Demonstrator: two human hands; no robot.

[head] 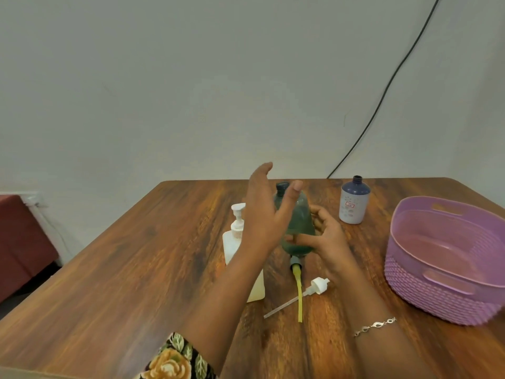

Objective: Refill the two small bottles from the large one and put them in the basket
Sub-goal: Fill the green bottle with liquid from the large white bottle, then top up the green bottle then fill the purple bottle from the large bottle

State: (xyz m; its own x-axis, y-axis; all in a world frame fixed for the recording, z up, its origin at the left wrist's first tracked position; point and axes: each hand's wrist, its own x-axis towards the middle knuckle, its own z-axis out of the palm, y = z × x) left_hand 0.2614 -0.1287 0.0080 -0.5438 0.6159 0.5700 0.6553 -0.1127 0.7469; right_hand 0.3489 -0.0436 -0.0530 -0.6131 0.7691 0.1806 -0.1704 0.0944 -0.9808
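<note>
Bottle placement is what the next bit hinges on tbh. The large translucent green plastic bottle (299, 222) is stood upright in the middle of the brown wooden table (136, 269), long axis vertical and neck up, and it's flanked by both hands. The right hand (328, 236) is the one already on it: the thumb is laid across the lower front and the fingers are curled round the right side, so it's held low on the belly. The left hand (266, 212) is raised by the bottle's left shoulder with fingers straight and spread and nothing held. Whether it's touching can't be told.

The small blue-and-white bottle (354, 203), neck uncapped, is stood off to the right and farther back, well apart from the fingers, so a pour would probably have to be carried that way. The white square pump bottle (231, 244) is sat just left, pump on. Neither is in the ribbed purple plastic basket (437, 296) at the far right yet.
</note>
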